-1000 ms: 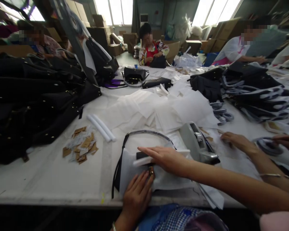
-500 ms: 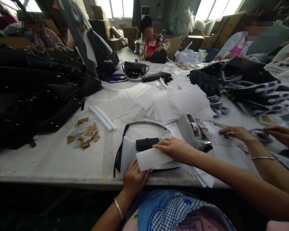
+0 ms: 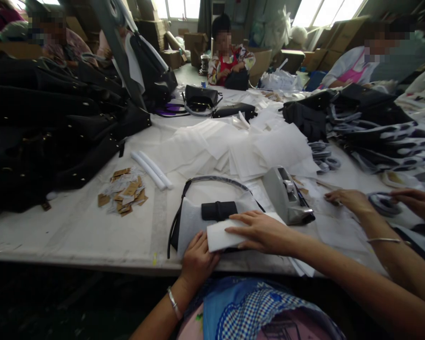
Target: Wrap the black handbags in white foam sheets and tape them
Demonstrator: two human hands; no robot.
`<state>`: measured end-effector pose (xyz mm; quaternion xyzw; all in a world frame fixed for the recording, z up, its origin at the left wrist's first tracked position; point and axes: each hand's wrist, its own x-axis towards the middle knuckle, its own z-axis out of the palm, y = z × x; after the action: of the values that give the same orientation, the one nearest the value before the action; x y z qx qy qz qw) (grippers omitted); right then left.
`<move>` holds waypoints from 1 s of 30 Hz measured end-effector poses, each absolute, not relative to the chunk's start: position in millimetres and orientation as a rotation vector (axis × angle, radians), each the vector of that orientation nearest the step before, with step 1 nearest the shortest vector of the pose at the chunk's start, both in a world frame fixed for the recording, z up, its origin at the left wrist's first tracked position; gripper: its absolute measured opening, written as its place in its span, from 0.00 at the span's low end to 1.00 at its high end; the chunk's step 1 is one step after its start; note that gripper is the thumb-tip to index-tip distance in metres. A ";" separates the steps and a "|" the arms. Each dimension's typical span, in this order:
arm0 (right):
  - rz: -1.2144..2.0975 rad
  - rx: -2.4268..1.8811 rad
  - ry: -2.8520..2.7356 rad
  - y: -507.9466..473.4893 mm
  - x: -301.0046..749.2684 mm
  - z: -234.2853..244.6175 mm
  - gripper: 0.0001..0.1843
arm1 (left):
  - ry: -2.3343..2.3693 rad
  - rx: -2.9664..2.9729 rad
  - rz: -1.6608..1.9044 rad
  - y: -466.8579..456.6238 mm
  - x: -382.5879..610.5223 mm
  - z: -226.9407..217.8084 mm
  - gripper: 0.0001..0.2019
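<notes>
- Black bag (image 3: 218, 211) is laid on table (image 3: 92, 241), partly covered by white sheet (image 3: 190, 221).
- White strip (image 3: 217, 237) over bag is topped by right hand (image 3: 260, 231), fingers spread.
- Bag's near edge is touched by left hand (image 3: 199, 255); grip cannot be told.

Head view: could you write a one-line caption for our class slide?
Right hand spread on a white sheet over a black handbag, left hand at the bag's near edge.
</notes>
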<state>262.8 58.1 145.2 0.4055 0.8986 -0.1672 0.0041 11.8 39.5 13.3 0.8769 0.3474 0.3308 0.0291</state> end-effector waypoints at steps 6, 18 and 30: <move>-0.306 1.583 3.021 71.5 227.3 150.3 0.27 | 1.100 2.724 0.989 37.2 14.5 13.8 0.16; -0.622 1.245 2.938 61.2 220.9 71.1 0.30 | 1.176 2.613 0.907 33.7 15.8 12.1 0.12; -0.834 1.327 3.028 61.1 222.6 59.9 0.26 | 0.891 2.259 1.229 26.4 5.2 68.9 0.19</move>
<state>222.6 61.1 59.9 0.3856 0.8802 -0.2424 -0.1334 5.2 26.4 68.9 0.8117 0.3203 0.4417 0.2084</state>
